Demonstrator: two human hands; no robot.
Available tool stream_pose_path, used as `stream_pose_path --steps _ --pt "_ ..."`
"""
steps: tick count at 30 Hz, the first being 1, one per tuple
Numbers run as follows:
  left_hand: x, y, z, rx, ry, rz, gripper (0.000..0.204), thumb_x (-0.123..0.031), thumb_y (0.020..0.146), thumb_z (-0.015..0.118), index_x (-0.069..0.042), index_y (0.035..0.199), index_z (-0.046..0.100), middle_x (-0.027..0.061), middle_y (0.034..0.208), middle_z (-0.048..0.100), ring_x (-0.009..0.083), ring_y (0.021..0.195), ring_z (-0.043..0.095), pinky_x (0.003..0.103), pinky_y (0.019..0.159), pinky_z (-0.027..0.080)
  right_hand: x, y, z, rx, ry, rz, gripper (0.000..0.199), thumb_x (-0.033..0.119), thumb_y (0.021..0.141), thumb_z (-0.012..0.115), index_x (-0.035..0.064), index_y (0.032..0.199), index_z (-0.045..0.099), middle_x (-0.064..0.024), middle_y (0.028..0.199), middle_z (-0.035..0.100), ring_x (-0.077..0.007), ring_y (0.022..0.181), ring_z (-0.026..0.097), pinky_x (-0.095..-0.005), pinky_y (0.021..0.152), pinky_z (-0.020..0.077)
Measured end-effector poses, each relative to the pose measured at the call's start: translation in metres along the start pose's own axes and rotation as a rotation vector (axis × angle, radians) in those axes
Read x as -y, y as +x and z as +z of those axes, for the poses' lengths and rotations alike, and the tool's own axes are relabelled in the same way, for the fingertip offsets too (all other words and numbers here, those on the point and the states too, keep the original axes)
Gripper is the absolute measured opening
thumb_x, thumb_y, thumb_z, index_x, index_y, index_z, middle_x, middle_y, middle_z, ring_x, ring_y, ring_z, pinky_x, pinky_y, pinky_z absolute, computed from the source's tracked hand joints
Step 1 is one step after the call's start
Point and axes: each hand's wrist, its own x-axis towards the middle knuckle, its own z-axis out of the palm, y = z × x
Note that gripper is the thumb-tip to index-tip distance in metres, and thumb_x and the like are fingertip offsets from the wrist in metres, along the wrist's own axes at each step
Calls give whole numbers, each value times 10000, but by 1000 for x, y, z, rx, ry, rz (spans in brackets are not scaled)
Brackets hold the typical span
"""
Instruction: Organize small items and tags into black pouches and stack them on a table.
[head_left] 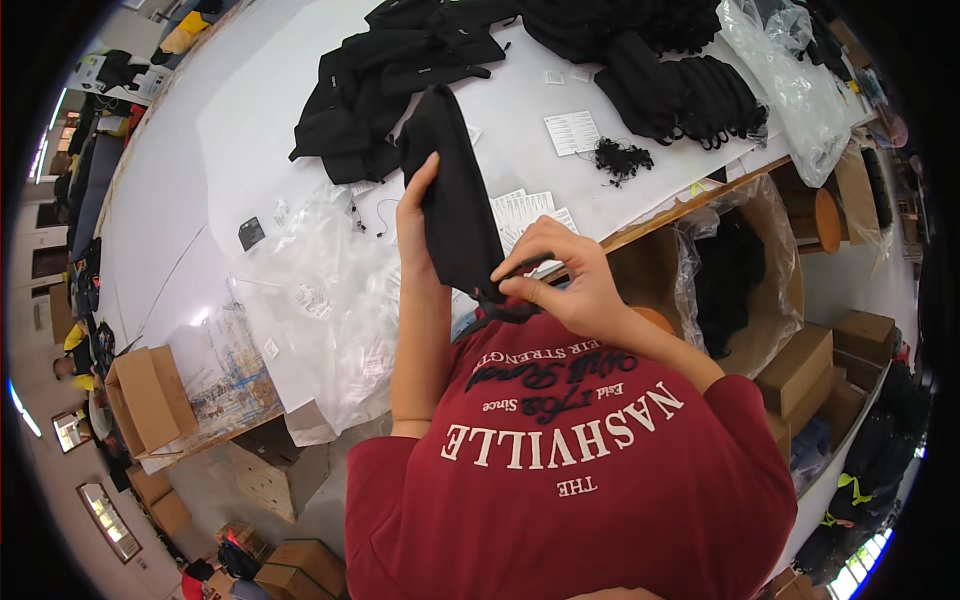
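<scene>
Black pouch [455, 200] is up in both hands over the front of the white worktable [225, 150], long axis tilted, far end leaning left; use it as the datum. Left hand [413, 225] is wrapped on its left long edge, thumb against the near face. Right hand [575, 275] is at its lower end, thumb and index pinching a thin black strap [530, 265]. Far of it: pile of black fabric pieces [350, 100]; the pouch's far end overlaps that pile in view, can't tell if they touch. Just right of its right long edge: fanned white tags [522, 208], partly behind the right hand. Further right: printed white sheet [572, 133], with a tangle of small black cords [622, 160] beside it. Bare strip between those and the wooden table edge [690, 203], so some room right of the pouch. Past that edge, below: carton with a clear liner and black goods [728, 275]. Left-near of the pouch: crumpled clear plastic bags [320, 310], crowding the left forearm. Widest bare surface is far left of the pouch, beyond the bags.
</scene>
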Motion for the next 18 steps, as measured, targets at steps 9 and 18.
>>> stream_pose_path --steps 9,18 --pt "6 -13 3 -34 223 230 200 -217 900 512 -46 957 599 45 740 626 139 585 598 236 538 499 4 11 -11 -38 -169 -112 127 25 692 721 63 803 673 -26 733 600 -152 726 520 -262 656 418" --pt "0 -14 9 -88 121 244 206 -247 914 495 -53 935 562 37 662 556 131 520 524 227 508 444 5 7 -5 127 -142 -120 170 -19 629 740 74 760 686 -16 709 608 -154 716 527 -266 639 417"
